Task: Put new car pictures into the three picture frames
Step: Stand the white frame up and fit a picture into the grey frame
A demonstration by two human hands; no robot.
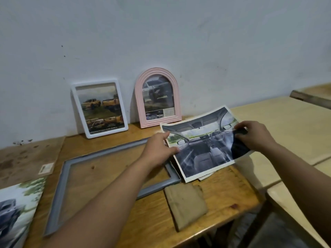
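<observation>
Grey frame (111, 178) lies flat and empty on the table (223, 199), probably waiting for the car-interior print (202, 145). Left hand (159, 149) pinches its left edge, right hand (254, 136) pinches the right, holding it just right of the frame, likely to line it up.

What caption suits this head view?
Both hands, left hand and right hand, hold a car-interior print beside the empty grey rectangular frame.
</observation>
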